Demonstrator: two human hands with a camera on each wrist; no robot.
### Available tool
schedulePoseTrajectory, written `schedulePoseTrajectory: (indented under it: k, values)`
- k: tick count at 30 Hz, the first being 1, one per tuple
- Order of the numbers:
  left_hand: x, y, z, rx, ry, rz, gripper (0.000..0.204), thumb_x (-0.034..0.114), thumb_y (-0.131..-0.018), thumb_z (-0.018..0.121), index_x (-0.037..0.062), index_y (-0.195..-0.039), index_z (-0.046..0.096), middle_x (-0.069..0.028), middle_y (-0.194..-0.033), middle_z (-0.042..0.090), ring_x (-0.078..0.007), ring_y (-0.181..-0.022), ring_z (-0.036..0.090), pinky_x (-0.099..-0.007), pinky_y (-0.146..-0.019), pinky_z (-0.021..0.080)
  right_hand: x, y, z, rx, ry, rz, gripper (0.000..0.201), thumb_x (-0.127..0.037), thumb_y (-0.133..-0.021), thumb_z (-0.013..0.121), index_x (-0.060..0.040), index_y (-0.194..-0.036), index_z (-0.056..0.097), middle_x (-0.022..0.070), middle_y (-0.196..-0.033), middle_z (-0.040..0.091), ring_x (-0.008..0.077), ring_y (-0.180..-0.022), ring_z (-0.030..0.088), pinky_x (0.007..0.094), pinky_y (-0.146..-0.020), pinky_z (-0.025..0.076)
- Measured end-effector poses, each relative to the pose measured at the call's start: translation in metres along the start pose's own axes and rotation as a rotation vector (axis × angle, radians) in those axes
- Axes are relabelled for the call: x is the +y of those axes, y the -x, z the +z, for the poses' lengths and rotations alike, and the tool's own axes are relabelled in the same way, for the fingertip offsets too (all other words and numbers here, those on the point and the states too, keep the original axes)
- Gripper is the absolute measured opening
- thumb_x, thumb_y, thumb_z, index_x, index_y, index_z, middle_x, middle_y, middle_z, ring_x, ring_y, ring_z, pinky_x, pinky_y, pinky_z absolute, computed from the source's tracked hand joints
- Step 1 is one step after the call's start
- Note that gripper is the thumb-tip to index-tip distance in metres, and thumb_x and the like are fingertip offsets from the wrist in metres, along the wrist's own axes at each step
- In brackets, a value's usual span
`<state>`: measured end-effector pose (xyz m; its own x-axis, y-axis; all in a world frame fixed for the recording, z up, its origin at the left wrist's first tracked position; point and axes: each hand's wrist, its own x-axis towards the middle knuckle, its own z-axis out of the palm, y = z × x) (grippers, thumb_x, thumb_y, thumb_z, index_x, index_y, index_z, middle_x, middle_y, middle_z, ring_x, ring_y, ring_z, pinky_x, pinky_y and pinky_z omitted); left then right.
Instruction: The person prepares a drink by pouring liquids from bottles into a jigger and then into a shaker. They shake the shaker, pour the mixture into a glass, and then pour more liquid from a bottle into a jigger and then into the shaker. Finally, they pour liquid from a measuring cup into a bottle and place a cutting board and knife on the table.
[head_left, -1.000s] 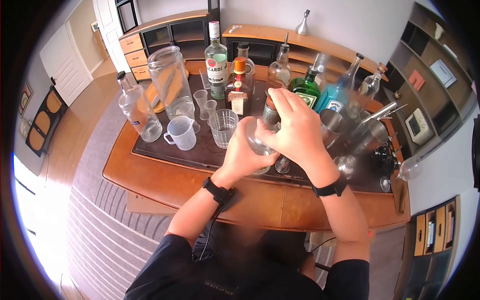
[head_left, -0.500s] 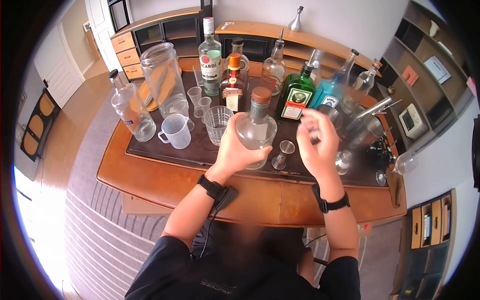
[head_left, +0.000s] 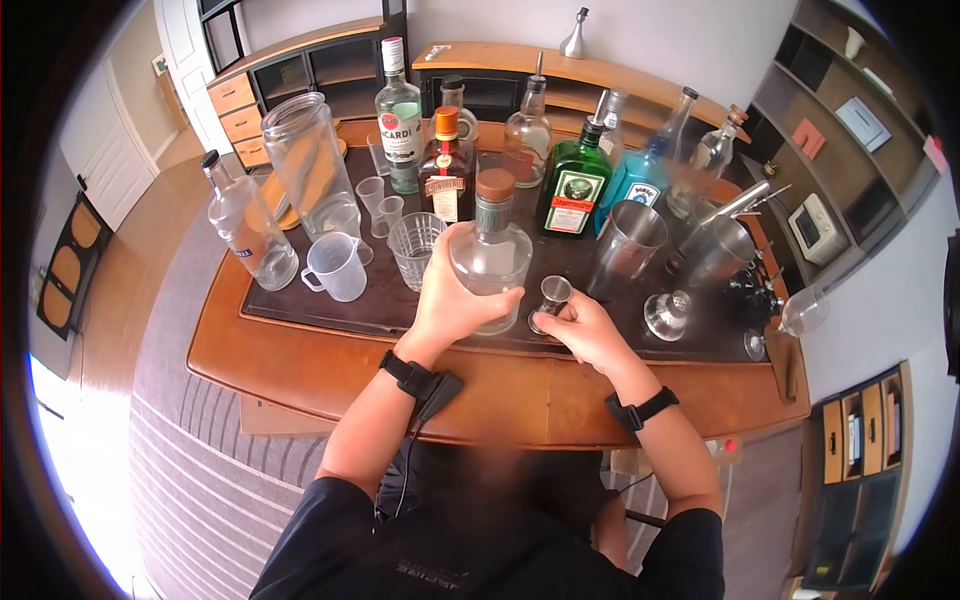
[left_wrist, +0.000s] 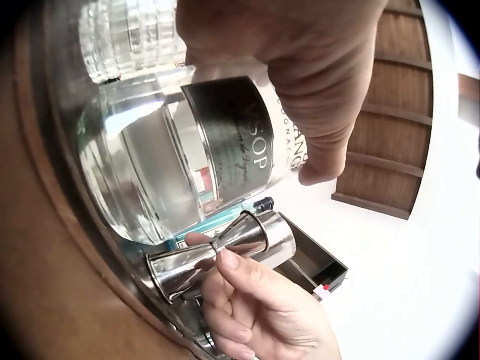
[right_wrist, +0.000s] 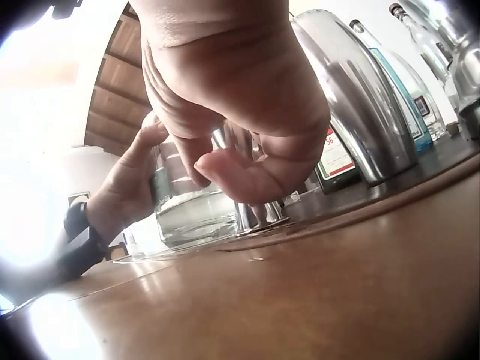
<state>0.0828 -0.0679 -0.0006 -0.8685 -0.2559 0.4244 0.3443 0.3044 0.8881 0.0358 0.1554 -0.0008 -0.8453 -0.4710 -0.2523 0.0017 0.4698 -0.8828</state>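
Note:
A clear round-shouldered bottle (head_left: 494,262) with a brown stopper stands upright near the table's front edge. My left hand (head_left: 447,300) grips its side, the thumb across the front. In the left wrist view, the bottle (left_wrist: 150,165) shows a dark label reading VSOP and holds clear liquid. Just right of it stands a steel double-ended jigger (head_left: 554,293); my right hand (head_left: 588,335) pinches its narrow waist between thumb and fingers. The left wrist view shows this pinch on the jigger (left_wrist: 184,268) closely. In the right wrist view, my right hand (right_wrist: 247,127) partly hides the jigger.
Left of the bottle are a cut-glass tumbler (head_left: 415,250), a plastic measuring cup (head_left: 337,268) and a tall jar (head_left: 312,170). Behind stand a green bottle (head_left: 575,190) and several others. At right are a steel tin (head_left: 630,245), a strainer top (head_left: 667,315) and a wine glass (head_left: 803,311).
My right hand has left the bottle's stopper, moved down and right, and taken hold of the jigger. My left hand still grips the bottle.

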Motion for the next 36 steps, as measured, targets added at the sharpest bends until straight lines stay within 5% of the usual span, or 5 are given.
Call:
schedulePoseTrajectory:
  k: [7,14,15,27,36]
  values:
    - [-0.006,0.0,0.002,0.017,0.059,0.04,0.099,0.021,-0.064,0.092,-0.0037,-0.14,0.036,-0.0181,-0.125,0.061,-0.0233,-0.117,0.061,-0.0368,-0.103,0.048,0.022,-0.012,0.004,0.087,-0.072,-0.173,0.026,-0.022,-0.099,0.068,-0.0036,-0.117,0.063,-0.0023,-0.075,0.061,0.0031,-0.048,0.043,0.0223,-0.04,0.035]
    - [-0.012,-0.001,0.002,0.014,0.076,0.064,0.099,0.023,-0.063,0.092,-0.0042,-0.14,0.035,-0.018,-0.126,0.061,-0.0236,-0.117,0.061,-0.0372,-0.104,0.048,0.003,0.03,-0.023,0.186,-0.093,-0.126,0.026,-0.022,-0.095,0.072,-0.0036,-0.112,0.068,-0.0004,-0.085,0.069,0.0047,-0.073,0.059,0.0244,-0.068,0.048]
    - [-0.012,-0.001,0.002,0.013,0.074,0.072,0.099,0.023,-0.063,0.092,-0.0043,-0.14,0.035,-0.0182,-0.126,0.061,-0.0237,-0.117,0.06,-0.0373,-0.104,0.047,0.005,0.033,-0.029,0.194,-0.074,-0.186,0.028,-0.025,-0.098,0.069,-0.007,-0.119,0.065,-0.0036,-0.076,0.06,0.0029,-0.056,0.05,0.0207,-0.046,0.04]
    - [-0.005,0.001,0.0,0.017,0.031,0.05,0.101,0.025,-0.063,0.092,-0.0039,-0.141,0.035,-0.0198,-0.127,0.06,-0.0254,-0.119,0.06,-0.0379,-0.104,0.047,-0.028,0.037,-0.134,0.504,0.029,-0.139,0.022,-0.022,-0.097,0.071,-0.0016,-0.092,0.066,-0.0032,-0.062,0.055,0.0042,-0.048,0.047,0.0235,-0.044,0.037]
    - [-0.007,0.0,0.0,0.006,0.055,0.047,0.101,0.024,-0.064,0.092,-0.0041,-0.142,0.035,-0.0195,-0.127,0.06,-0.0256,-0.118,0.06,-0.038,-0.104,0.048,-0.044,0.011,-0.153,0.596,0.784,-0.261,0.017,-0.016,-0.088,0.068,0.0008,-0.088,0.067,0.0163,-0.081,0.07,0.035,-0.082,0.069,0.0459,-0.073,0.053]
